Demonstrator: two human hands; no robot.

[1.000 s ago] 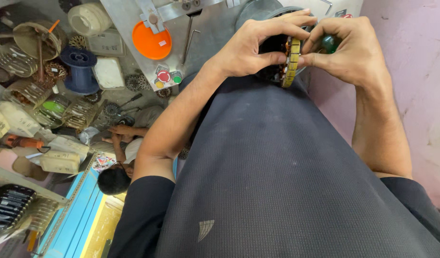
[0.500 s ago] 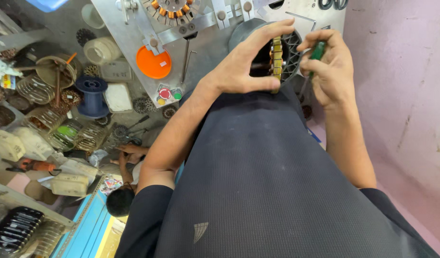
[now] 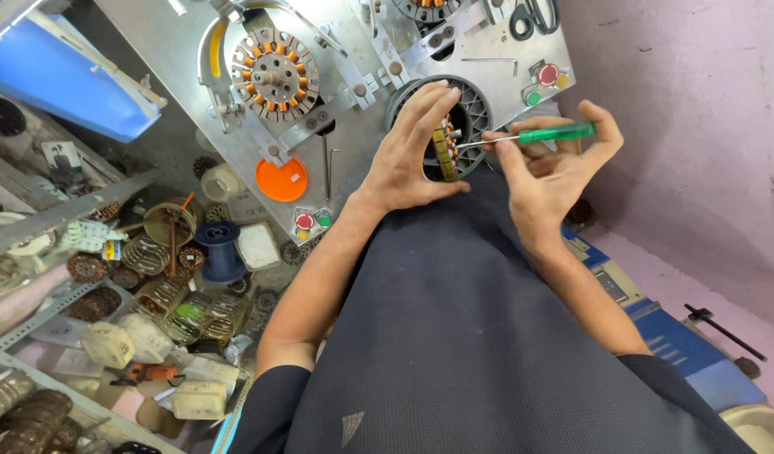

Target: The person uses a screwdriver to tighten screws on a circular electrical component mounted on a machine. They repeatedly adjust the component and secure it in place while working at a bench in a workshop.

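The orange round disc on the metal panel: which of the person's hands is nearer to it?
Left. The left hand grips the wound stator just right of the orange disc. The right hand, holding a green-handled screwdriver, is farther right, beyond the stator.

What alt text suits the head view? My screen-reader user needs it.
A person's left hand steadies a wound motor stator while the right hand pokes it with a green-handled screwdriver. Behind stands a metal winding machine; coils and a blue spool clutter the left.
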